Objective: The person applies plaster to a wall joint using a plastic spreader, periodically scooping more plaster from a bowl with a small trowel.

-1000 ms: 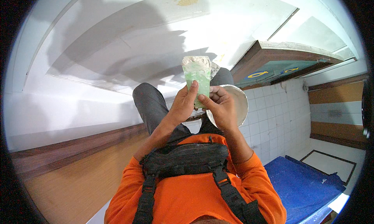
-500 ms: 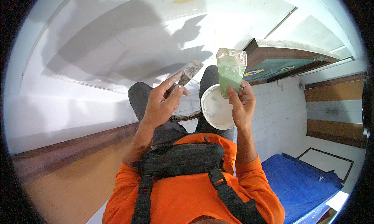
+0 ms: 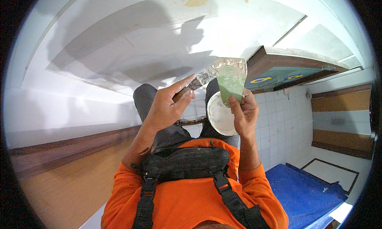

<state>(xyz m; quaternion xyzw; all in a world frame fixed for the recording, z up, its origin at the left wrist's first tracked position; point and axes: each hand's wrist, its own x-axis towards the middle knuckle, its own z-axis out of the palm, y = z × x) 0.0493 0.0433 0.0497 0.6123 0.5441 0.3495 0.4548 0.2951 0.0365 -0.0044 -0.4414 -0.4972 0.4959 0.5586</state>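
My left hand (image 3: 165,107) is closed on the dark handle of a putty knife (image 3: 203,77), whose blade is smeared with pale filler. The blade's tip meets the upper left edge of a green plastic spreader (image 3: 231,81). My right hand (image 3: 247,114) pinches that spreader by its narrow lower end, thumb on top. Wet filler coats the spreader's wide far edge. Under my right hand, near my right knee, is a round white bucket (image 3: 219,118) with a whitish coating inside; the hand hides part of its rim.
A white wall (image 3: 131,42) rises ahead, with a dark-framed board (image 3: 290,71) at its right. White floor tiles (image 3: 274,117) lie right of my legs. A blue-covered surface (image 3: 302,193) stands at lower right, a brown wooden panel (image 3: 83,165) at left.
The putty knife has moved right and now touches the spreader's edge. The spreader has shifted slightly left and down. Both hands keep their holds.
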